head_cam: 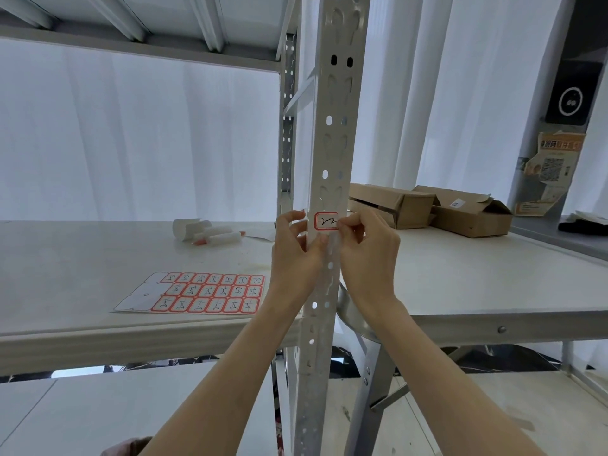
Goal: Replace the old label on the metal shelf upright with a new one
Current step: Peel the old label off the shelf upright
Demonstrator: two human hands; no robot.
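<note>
Red-bordered white paper label (325, 221): stuck on grey perforated metal upright (332, 143). Right hand (368, 248) pinches its right edge; left hand (292, 248) grips upright. Step: peeling or seating, unclear. Next: steady edge control.

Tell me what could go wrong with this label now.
The right hand pinches the label by its right edge only, so it may tear or sit crooked. The upright is full of holes, so the label could wrinkle over one. The sheet of labels lies near the shelf edge; a forearm might knock it.
</note>
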